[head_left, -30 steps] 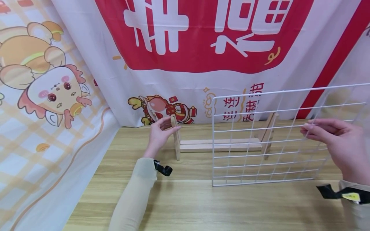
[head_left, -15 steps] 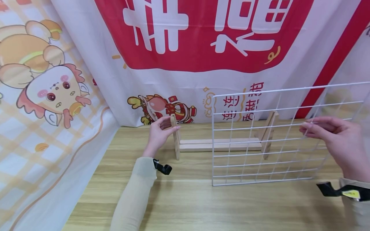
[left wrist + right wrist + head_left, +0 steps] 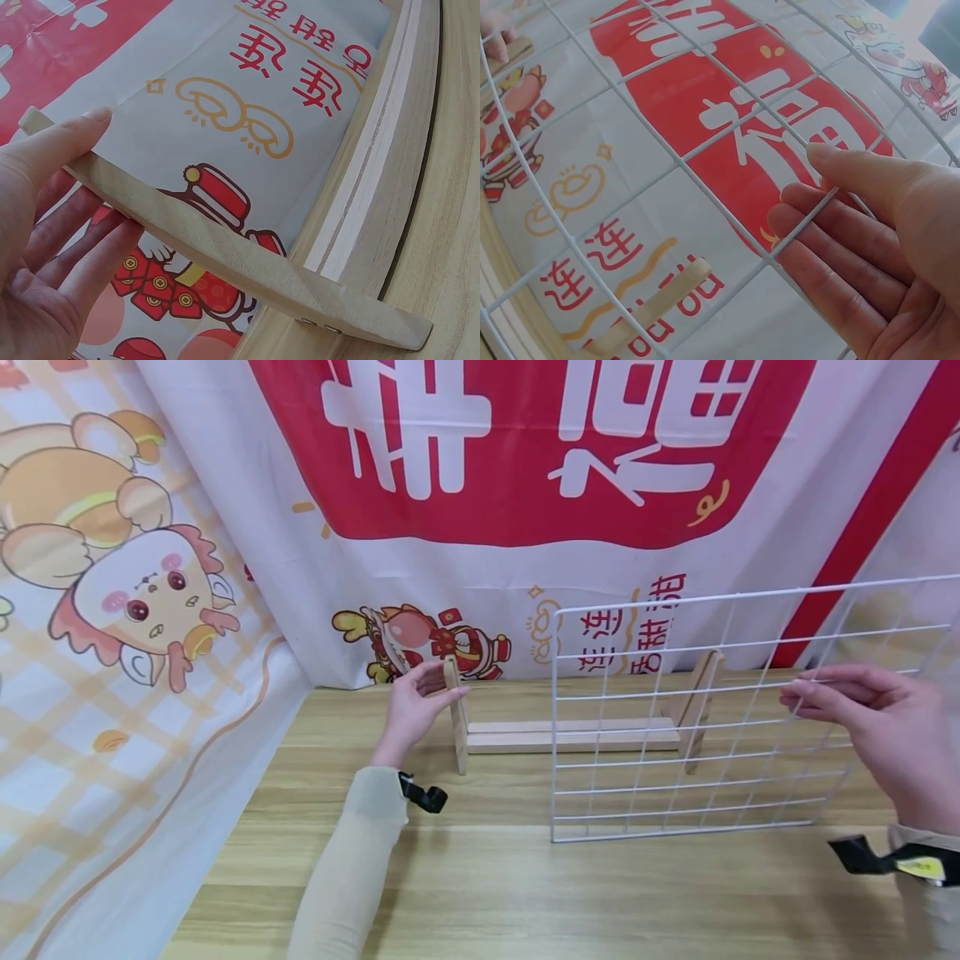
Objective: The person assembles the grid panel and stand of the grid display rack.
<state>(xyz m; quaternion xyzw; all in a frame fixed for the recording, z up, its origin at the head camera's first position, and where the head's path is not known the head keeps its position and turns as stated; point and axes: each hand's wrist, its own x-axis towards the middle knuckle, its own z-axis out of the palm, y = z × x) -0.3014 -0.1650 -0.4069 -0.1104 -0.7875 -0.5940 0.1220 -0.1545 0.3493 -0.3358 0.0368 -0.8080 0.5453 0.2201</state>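
Observation:
My left hand (image 3: 412,706) holds the top of the left upright of a wooden stand (image 3: 510,743), thumb on one side and fingers on the other. In the left wrist view that curved upright (image 3: 225,236) slopes down to the slotted crossbar (image 3: 367,172). My right hand (image 3: 888,718) pinches a white wire grid panel (image 3: 554,735) between thumb and fingers. The panel stands tilted up in front of the stand's right half, whose right upright (image 3: 697,710) shows through the mesh. In the right wrist view the thumb and fingers meet around the grid wires (image 3: 680,161).
The stand rests on a wood-grain table (image 3: 480,893). Behind it hangs a white cloth with a red printed panel (image 3: 525,518). Another printed cloth (image 3: 150,710) with a cartoon animal borders the table on the left.

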